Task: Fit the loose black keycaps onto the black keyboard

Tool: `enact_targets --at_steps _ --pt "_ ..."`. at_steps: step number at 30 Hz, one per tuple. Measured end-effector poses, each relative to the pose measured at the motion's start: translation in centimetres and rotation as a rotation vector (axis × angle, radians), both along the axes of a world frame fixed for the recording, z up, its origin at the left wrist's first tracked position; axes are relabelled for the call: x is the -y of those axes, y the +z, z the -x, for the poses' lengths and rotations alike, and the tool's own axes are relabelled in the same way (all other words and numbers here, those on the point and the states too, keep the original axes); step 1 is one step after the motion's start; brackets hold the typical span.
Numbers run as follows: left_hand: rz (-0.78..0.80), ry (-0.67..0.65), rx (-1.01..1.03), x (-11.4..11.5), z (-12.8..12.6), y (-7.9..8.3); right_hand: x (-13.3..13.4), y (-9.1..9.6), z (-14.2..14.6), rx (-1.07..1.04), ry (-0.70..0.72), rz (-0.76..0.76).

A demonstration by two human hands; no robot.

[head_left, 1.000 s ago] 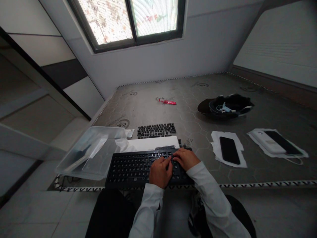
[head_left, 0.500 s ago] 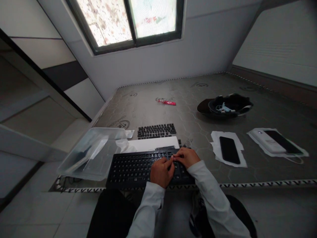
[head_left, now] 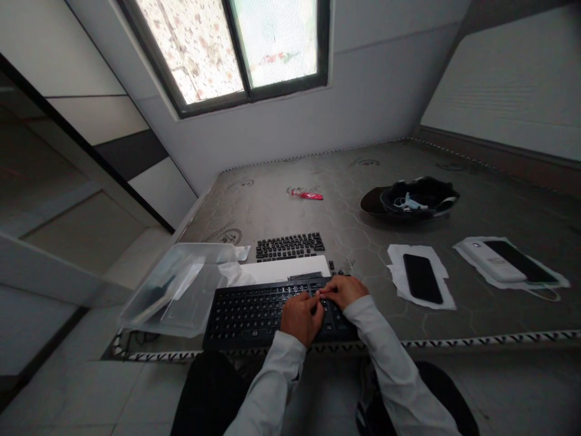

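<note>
Keyboard: black plastic, a long rectangle with rows of small raised key positions; the keyboard lies at the near edge of the mattress, below both hands.
Loose keycaps: small black blocks; the keycaps stand in close rows beyond the keyboard.
White panel: flat, smooth and oblong; the panel lies between keyboard and keycaps.
Container: translucent plastic with sloping walls and rounded corners; the container stands left of the keyboard.
Mattress: grey cover with a hexagon pattern; the mattress has black-and-white edging.
Phone: dark, flat slab; the phone rests on white sheet material at right.
Left grip: the left hand is over the keyboard's right part, fingers bent, fingertips near those opposite.
Right grip: the right hand has thumb and forefinger drawn close together.
Grip contents: cannot be told; fingers hide any small part.
</note>
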State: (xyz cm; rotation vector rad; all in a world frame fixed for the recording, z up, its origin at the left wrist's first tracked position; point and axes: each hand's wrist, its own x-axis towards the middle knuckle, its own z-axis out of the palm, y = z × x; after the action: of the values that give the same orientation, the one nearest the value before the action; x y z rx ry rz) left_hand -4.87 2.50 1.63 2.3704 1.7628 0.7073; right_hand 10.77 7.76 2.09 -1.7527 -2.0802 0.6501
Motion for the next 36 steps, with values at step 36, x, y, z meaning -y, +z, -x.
enact_targets --at_steps 36 --pt "-0.08 0.011 0.255 -1.3 1.1 -1.0 -8.3 -11.0 -8.3 -0.07 -0.415 0.03"
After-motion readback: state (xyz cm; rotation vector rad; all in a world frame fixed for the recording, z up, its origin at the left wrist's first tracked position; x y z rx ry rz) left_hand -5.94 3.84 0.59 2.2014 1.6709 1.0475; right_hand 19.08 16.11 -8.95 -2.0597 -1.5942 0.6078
